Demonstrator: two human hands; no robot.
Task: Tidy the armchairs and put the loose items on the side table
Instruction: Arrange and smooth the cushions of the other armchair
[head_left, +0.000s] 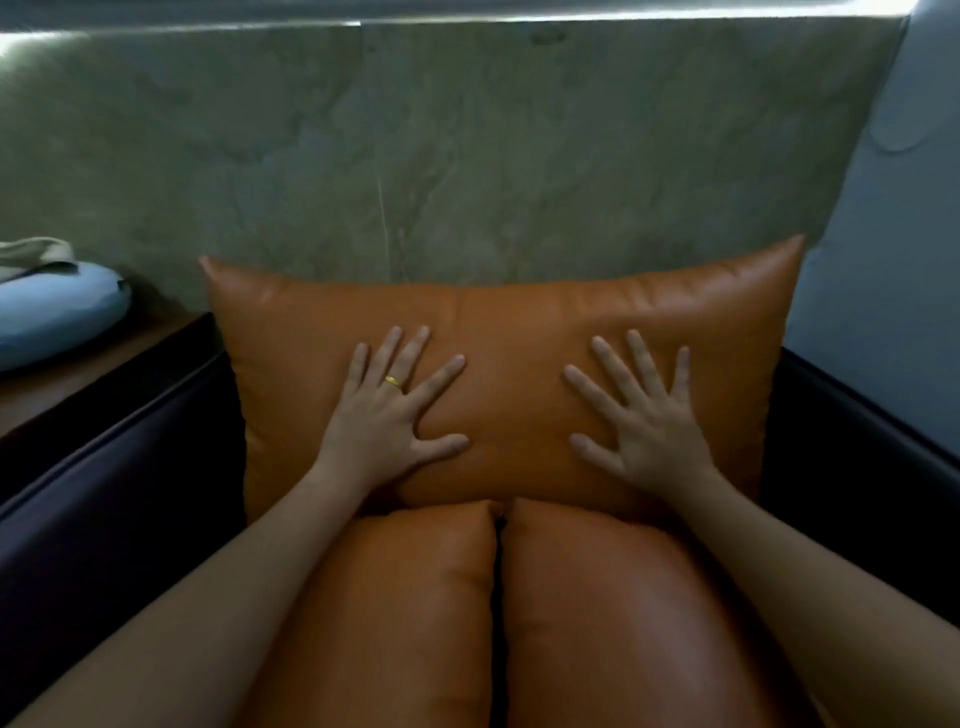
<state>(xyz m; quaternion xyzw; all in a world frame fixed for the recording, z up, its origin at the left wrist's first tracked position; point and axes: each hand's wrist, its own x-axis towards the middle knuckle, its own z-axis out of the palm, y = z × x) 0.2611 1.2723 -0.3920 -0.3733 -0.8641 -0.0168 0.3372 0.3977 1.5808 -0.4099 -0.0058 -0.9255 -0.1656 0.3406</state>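
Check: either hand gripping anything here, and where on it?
Nothing is gripped. The left hand and right hand lie flat, fingers spread, pressing the front face of the orange back cushion, either side of its middle.

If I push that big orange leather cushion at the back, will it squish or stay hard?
Probably squishy: the big orange leather back cushion dents a little where the left hand and right hand press. It looks puffy, so it is likely light for its size. Its shiny skin may be slippery.
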